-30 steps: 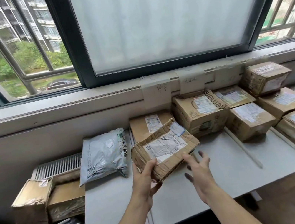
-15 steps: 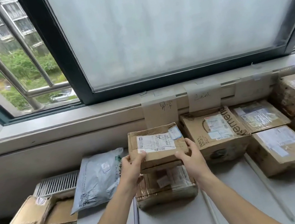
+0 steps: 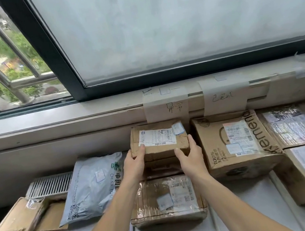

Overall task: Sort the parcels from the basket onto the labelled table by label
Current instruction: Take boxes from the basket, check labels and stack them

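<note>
A small brown cardboard parcel (image 3: 160, 140) with a white shipping label lies on top of another box against the wall, under a handwritten paper label (image 3: 166, 105) taped to the sill. My left hand (image 3: 134, 163) grips its near left corner, thumb on the label. My right hand (image 3: 191, 157) holds its near right corner. A flat taped parcel (image 3: 167, 199) lies on the grey table (image 3: 246, 220) just in front, between my forearms.
A grey China Post mailer (image 3: 94, 185) lies to the left. A large brown box (image 3: 235, 144) and several taped parcels fill the right side under a second paper label (image 3: 223, 97). More boxes (image 3: 22, 221) sit low at the left, off the table's edge.
The parcel was carried from above the table's middle to the back and set on the box under the label. Both hands now hold its near corners. The camera moved closer.
</note>
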{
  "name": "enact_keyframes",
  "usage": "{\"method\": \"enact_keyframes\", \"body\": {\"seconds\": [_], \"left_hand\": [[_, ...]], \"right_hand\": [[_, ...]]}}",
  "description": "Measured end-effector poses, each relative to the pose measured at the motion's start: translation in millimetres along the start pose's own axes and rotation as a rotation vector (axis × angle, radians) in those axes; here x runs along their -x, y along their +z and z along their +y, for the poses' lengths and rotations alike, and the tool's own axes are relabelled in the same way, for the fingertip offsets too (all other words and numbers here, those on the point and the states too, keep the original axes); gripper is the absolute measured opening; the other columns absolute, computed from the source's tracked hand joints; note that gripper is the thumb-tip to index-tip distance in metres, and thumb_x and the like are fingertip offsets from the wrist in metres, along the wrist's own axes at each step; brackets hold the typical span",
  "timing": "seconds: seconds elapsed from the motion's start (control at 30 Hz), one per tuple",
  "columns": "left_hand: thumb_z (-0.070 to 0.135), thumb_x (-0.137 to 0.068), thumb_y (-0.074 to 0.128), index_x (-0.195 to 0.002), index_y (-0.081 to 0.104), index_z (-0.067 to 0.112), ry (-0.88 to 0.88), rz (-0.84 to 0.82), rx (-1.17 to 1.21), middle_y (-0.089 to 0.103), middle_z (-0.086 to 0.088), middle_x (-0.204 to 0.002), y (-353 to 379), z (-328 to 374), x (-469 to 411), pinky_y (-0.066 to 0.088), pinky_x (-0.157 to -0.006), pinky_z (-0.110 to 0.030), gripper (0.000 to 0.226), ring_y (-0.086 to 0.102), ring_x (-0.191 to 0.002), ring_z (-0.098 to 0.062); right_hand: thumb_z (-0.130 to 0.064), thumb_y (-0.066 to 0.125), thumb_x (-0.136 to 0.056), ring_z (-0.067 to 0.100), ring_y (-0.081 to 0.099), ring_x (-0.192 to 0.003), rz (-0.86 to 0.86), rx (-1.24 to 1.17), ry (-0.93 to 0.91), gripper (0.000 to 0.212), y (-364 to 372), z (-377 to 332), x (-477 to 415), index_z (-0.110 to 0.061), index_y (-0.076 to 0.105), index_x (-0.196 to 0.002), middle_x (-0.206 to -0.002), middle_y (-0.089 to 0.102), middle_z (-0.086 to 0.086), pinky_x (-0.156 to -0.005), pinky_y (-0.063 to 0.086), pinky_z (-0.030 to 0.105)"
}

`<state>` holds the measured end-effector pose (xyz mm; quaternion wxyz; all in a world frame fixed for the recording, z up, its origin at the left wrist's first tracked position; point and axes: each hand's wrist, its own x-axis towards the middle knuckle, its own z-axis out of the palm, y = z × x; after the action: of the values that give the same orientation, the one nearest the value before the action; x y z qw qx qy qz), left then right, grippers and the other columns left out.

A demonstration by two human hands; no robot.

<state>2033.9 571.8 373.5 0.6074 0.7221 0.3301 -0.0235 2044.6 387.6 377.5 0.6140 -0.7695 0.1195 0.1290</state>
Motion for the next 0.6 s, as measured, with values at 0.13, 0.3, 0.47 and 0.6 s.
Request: {"method": "enact_keyframes", "body": {"seconds": [0.13,0.3,0.47,0.6], "left_hand": [[0.051,-0.105,0.05,-0.153,0.041,0.01,-0.017,0.035,-0.063,0.054,-0.002,-0.146,8.0,0.0,-12.3,0.039,-0.107,-0.034,0.063,0.051,-0.133,-0.022],[0.05,-0.105,0.049,-0.153,0.038,0.008,-0.031,0.07,-0.084,0.052,-0.007,-0.15,10.0,0.1,-18.3,0.037,-0.112,-0.037,0.065,0.048,-0.137,-0.025],[0.079,-0.087,0.041,-0.163,0.022,0.018,-0.059,-0.05,-0.177,0.034,-0.005,-0.166,-2.6,11.0,-11.0,0.026,-0.125,-0.048,0.1,0.033,-0.151,-0.027],[0.066,-0.103,0.036,-0.166,0.005,0.019,-0.05,-0.117,-0.275,0.012,-0.002,-0.173,-21.7,21.1,7.3,0.013,-0.127,-0.043,0.085,0.014,-0.159,-0.026]], "right_hand": [[-0.032,0.059,-0.103,0.023,0.026,-0.152,-0.01,0.041,-0.025,0.079,4.2,2.6,-11.4,-0.032,0.01,-0.165,-0.163,0.023,0.002,-0.125,0.028,0.049],[-0.031,0.059,-0.104,0.022,0.028,-0.151,-0.016,0.036,-0.009,0.08,6.6,3.9,-13.8,-0.033,0.007,-0.165,-0.163,0.021,0.001,-0.124,0.03,0.047],[-0.03,0.058,-0.105,0.022,0.027,-0.152,-0.001,0.018,0.005,0.08,7.2,0.9,-12.4,-0.033,0.006,-0.165,-0.165,0.019,0.0,-0.124,0.028,0.045],[-0.029,0.059,-0.105,0.027,0.026,-0.153,0.044,-0.003,0.05,0.08,7.3,-10.7,-0.7,-0.029,0.007,-0.166,-0.168,0.014,0.005,-0.121,0.029,0.045]]}}
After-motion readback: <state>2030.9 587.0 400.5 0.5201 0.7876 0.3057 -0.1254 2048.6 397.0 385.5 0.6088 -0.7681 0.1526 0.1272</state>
